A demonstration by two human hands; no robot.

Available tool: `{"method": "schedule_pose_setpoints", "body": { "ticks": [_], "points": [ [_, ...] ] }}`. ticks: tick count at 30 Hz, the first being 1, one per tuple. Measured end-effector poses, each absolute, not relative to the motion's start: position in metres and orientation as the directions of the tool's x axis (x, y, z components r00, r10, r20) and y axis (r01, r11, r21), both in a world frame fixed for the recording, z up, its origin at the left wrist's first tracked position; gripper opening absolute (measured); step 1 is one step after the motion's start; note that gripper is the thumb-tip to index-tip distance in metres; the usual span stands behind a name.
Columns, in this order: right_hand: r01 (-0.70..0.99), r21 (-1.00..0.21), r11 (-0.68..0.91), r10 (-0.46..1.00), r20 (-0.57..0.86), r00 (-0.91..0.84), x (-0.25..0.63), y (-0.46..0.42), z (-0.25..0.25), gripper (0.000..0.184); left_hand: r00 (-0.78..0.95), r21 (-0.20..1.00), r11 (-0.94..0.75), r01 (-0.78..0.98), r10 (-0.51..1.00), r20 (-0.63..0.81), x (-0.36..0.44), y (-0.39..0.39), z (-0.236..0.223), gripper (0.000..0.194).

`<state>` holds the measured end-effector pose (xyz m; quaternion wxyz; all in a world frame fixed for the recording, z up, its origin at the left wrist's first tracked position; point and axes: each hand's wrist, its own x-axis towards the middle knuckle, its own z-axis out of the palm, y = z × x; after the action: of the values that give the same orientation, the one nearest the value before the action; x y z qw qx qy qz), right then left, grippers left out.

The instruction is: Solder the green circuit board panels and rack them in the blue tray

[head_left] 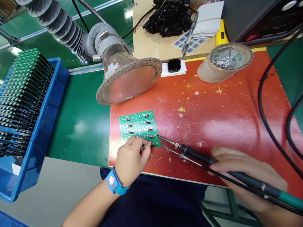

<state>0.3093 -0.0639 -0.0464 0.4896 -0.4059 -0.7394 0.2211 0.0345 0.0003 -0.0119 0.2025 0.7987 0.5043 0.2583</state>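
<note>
The left hand (133,160) pinches a tiny part (146,145), too small to make out, on the glossy green circuit board (139,125), which lies at nine o'clock on the scuffed red mat (212,128); the right hand (244,174) clenches the black soldering iron (199,158), its thin metal tip just at the board's edge

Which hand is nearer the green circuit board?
Left hand: on the circuit board's near edge. Right hand: farther right, holding a soldering iron with its tip at the board.
</note>
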Motion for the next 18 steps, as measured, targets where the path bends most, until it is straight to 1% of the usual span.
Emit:
{"method": "schedule_pose_setpoints", "body": {
  "ticks": [5,9,12,16,18],
  "points": [
    [0.392,-0.726,0.565,0.819,0.55,-0.164,0.312,-0.069,-0.048,0.02,0.358,0.573,-0.422,0.703,0.906,0.228,0.035,-0.002,-0.009,0.018],
    [0.382,-0.754,0.535,0.839,0.527,-0.135,0.312,-0.073,-0.043,0.023,0.384,0.546,-0.443,0.711,0.895,0.226,0.035,-0.009,-0.004,0.017],
    [0.358,-0.767,0.533,0.844,0.514,-0.155,0.31,-0.07,-0.039,0.026,0.392,0.51,-0.452,0.732,0.892,0.227,0.037,-0.011,-0.004,0.019],
    [0.285,-0.77,0.571,0.821,0.537,-0.194,0.308,-0.065,-0.036,0.021,0.418,0.472,-0.475,0.742,0.879,0.228,0.04,-0.01,-0.006,0.023],
    [0.276,-0.771,0.573,0.819,0.54,-0.193,0.307,-0.064,-0.035,0.021,0.426,0.458,-0.482,0.747,0.876,0.227,0.041,-0.009,-0.007,0.025]
  ]
}}
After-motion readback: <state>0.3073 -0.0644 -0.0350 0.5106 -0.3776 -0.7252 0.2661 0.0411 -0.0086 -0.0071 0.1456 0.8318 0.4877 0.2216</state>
